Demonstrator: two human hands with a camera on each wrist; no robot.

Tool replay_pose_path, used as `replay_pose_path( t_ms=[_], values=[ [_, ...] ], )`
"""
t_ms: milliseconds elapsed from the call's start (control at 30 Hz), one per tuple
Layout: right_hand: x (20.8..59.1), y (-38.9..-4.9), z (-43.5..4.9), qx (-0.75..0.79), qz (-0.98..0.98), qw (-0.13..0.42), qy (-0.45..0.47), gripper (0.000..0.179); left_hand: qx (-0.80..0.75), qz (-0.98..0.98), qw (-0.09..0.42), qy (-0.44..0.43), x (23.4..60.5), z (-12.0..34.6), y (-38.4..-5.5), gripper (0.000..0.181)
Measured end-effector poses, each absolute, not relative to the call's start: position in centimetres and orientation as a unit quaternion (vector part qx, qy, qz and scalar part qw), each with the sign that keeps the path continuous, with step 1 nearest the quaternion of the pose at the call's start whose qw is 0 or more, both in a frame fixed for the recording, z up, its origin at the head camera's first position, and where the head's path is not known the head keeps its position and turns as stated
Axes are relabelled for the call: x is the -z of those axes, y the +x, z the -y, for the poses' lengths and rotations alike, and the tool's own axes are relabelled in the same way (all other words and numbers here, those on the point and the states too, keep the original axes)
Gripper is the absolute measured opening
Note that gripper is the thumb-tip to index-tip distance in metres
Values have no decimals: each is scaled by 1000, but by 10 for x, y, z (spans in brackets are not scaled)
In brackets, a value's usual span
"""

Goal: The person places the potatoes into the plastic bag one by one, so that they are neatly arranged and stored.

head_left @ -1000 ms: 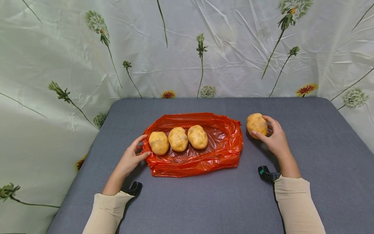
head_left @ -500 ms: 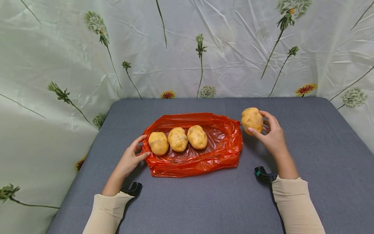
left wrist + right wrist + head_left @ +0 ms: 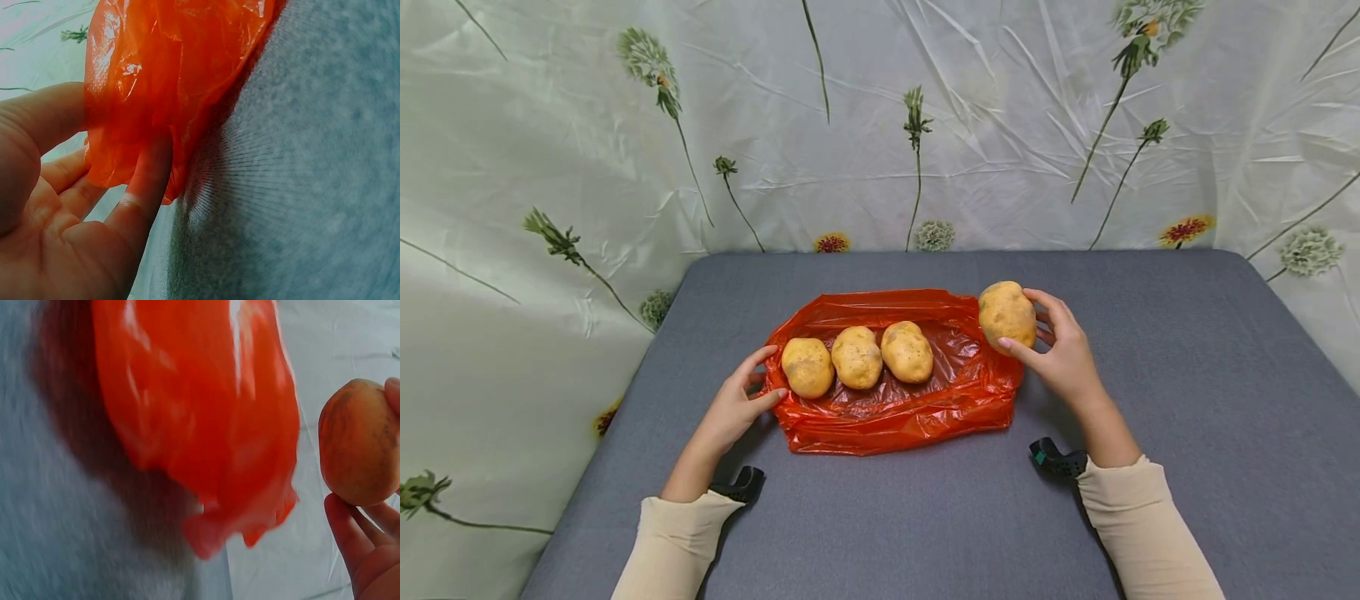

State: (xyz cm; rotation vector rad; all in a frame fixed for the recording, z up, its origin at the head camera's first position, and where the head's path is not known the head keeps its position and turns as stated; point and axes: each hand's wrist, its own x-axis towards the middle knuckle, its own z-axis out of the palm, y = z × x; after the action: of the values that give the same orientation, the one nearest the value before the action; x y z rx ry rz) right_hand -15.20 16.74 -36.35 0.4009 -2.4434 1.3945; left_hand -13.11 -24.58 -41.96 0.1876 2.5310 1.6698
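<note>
A red plastic bag (image 3: pixel 955 408) lies spread on the table with its mouth facing up. Inside it sit three yellow potatoes in a row: a left potato (image 3: pixel 807 367), a middle potato (image 3: pixel 857 357) and a right potato (image 3: pixel 907 352). My left hand (image 3: pixel 737 408) holds the bag's left rim, thumb and index finger apart; in the left wrist view, fingertips show through the thin plastic (image 3: pixel 206 56). Between thumb and fingers, my right hand (image 3: pixel 1063 354) grips a fourth potato (image 3: pixel 1006 317), raised over the bag's right end. The right wrist view shows this potato (image 3: pixel 359 444) beside the bag's crumpled edge (image 3: pixel 206 425).
A grey cloth-covered table (image 3: pixel 895 525) extends around the bag. Behind it hangs a pale curtain (image 3: pixel 850 167) printed with flowers. A black wrist mount shows below each hand, the left mount (image 3: pixel 745 485) and the right mount (image 3: pixel 1056 460).
My right hand has carried its potato leftward, from beside the bag to over its right end. The left hand, the bag and the three potatoes in it have stayed put.
</note>
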Motion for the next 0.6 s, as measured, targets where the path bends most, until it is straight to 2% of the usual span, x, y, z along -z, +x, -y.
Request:
replay_pose_path(
  t_ms=[300,600],
  values=[
    [367,-149,-148,-484,845,127,187,64,-545,-834,49,65,407,240,-127,64],
    [407,-168,-147,-473,844,106,228,68,-544,-835,46,64,417,244,-131,64]
  ],
)
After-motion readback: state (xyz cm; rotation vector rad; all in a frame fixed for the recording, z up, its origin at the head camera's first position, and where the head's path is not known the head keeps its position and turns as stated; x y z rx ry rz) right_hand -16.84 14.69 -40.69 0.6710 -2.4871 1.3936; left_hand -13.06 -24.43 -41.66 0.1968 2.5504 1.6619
